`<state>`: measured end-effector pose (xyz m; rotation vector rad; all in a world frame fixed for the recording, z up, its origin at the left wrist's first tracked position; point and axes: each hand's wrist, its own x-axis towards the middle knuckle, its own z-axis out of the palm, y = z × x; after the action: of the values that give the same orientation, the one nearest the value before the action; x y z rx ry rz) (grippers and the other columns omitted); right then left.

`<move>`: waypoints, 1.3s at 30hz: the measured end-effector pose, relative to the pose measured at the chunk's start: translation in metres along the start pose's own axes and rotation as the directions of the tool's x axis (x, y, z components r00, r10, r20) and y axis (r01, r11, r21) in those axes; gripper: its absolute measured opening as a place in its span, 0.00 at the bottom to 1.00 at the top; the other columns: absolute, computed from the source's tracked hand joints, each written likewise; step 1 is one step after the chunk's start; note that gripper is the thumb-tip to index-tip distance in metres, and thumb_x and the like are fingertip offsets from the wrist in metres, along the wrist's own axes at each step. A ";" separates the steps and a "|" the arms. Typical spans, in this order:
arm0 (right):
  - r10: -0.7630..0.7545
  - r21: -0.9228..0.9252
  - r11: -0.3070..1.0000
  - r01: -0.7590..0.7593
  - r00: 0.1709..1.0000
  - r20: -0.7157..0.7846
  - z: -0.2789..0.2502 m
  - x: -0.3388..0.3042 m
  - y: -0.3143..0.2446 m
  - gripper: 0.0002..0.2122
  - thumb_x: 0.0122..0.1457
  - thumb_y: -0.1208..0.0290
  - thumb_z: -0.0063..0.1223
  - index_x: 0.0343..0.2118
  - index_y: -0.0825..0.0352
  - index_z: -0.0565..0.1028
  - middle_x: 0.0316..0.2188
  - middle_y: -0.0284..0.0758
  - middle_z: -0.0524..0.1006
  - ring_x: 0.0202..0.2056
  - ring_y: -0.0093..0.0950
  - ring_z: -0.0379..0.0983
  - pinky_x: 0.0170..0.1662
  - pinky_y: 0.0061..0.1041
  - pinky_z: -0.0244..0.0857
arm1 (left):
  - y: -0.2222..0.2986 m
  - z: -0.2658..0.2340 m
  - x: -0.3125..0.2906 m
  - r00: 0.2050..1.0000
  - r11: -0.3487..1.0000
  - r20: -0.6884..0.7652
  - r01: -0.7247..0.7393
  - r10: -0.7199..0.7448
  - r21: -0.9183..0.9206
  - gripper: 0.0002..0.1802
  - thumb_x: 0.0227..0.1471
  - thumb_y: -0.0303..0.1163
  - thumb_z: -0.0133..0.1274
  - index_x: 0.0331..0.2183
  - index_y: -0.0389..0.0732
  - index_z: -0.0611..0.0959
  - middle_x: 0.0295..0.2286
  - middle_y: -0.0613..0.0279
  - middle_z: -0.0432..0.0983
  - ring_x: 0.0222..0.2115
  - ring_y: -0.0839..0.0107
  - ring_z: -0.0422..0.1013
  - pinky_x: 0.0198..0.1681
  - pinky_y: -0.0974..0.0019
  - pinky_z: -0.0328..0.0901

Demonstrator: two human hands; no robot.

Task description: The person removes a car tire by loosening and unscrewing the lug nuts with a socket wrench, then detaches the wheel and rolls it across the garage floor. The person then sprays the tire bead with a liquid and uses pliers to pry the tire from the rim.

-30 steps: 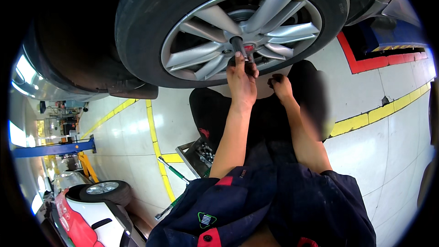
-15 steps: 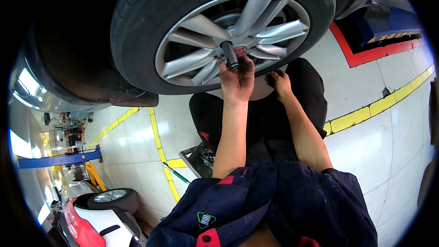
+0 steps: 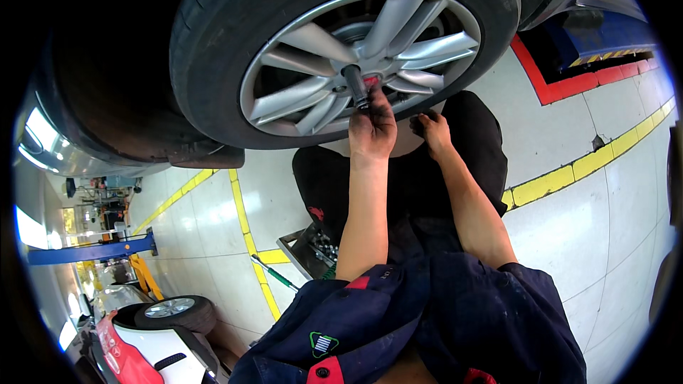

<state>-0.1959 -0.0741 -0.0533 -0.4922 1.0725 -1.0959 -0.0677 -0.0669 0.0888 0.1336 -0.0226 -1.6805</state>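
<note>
A silver multi-spoke wheel with a black tyre stands upright before me. From one of the holes around its red-marked centre cap sticks a dark cylindrical socket. My left hand is closed at the socket's outer end, with blackened fingers pinching it from below. Lower right, beside my knee and just under the tyre, my right hand is curled closed. Whatever it may hold is hidden by the fingers.
A metal tray of tools and small parts lies on the floor beside my left leg, and a green-handled tool lies by it. A blue lift part stands at right within red floor marking. Another wheel sits at lower left.
The fingers of my left hand have turned and drawn closer together around the socket's end, and the hand has shifted slightly right. My right hand stays nearly in place.
</note>
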 end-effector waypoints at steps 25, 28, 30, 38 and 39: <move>-0.003 -0.005 1.000 0.003 1.000 0.007 -0.003 0.002 -0.001 0.09 0.58 0.73 0.43 0.37 0.74 0.70 0.30 0.38 0.75 0.30 0.27 0.72 0.37 0.24 0.67 | 0.023 -0.018 -0.002 0.921 0.696 -0.082 0.228 -0.382 -0.681 0.14 0.57 0.31 0.42 0.41 0.31 0.71 0.38 0.52 0.73 0.37 0.65 0.72 0.44 0.65 0.70; -0.005 -0.022 1.000 0.005 1.000 -0.002 -0.005 0.003 0.001 0.09 0.58 0.73 0.43 0.36 0.74 0.70 0.29 0.37 0.75 0.29 0.27 0.72 0.36 0.24 0.68 | 0.002 -0.009 0.001 0.955 0.979 -0.296 -0.066 0.007 -0.191 0.17 0.58 0.33 0.40 0.42 0.29 0.70 0.38 0.51 0.72 0.39 0.64 0.71 0.47 0.61 0.68; -0.005 -0.019 1.000 0.004 1.000 -0.023 -0.005 0.001 0.003 0.09 0.59 0.74 0.43 0.36 0.74 0.71 0.29 0.37 0.75 0.29 0.27 0.72 0.35 0.24 0.68 | -0.007 0.014 -0.007 0.892 0.933 -0.300 -0.275 0.337 0.233 0.17 0.58 0.32 0.40 0.42 0.26 0.69 0.41 0.47 0.70 0.42 0.63 0.69 0.49 0.60 0.66; -0.021 -0.071 0.997 0.023 1.000 0.020 -0.001 0.002 0.004 0.09 0.59 0.73 0.43 0.36 0.74 0.71 0.29 0.37 0.76 0.29 0.26 0.73 0.35 0.23 0.67 | 0.012 -0.008 -0.008 0.975 0.988 -0.206 0.105 -0.080 0.114 0.13 0.57 0.29 0.42 0.42 0.34 0.73 0.38 0.54 0.73 0.43 0.65 0.69 0.48 0.64 0.68; -0.022 -0.069 0.997 0.023 1.000 0.018 -0.005 0.003 0.006 0.09 0.59 0.73 0.44 0.36 0.74 0.71 0.29 0.37 0.76 0.29 0.26 0.73 0.35 0.23 0.67 | 0.006 -0.001 -0.008 0.973 0.983 -0.227 0.005 0.037 0.184 0.13 0.57 0.29 0.41 0.42 0.33 0.73 0.39 0.54 0.73 0.42 0.65 0.70 0.46 0.64 0.69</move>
<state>-0.1977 -0.0734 -0.0614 -0.5693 1.0946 -1.0753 -0.0607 -0.0594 0.0893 0.4651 -0.0046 -1.6358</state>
